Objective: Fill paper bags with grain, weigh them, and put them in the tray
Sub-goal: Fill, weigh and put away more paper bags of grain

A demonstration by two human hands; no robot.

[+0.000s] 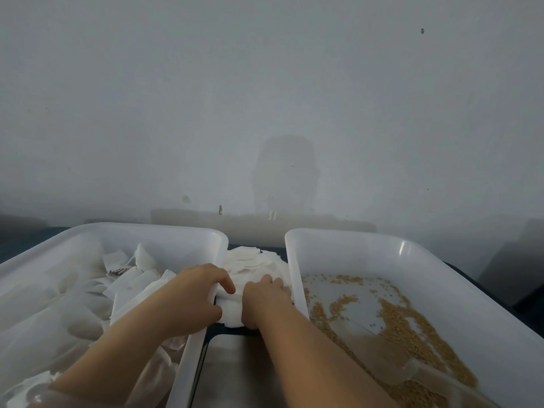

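Grey wall behind; both hands [232,301] clamp one bag [232,312] from the stack [253,266]; thin paper may tear.

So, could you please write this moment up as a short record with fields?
left tray: white plastic tray holding white paper bags
right tray: white plastic tray with scattered grain and a clear scoop
between trays: stack of white paper bags; scale platform nearer the person
left hand: gripping the stack's near edge
right hand: on the stack
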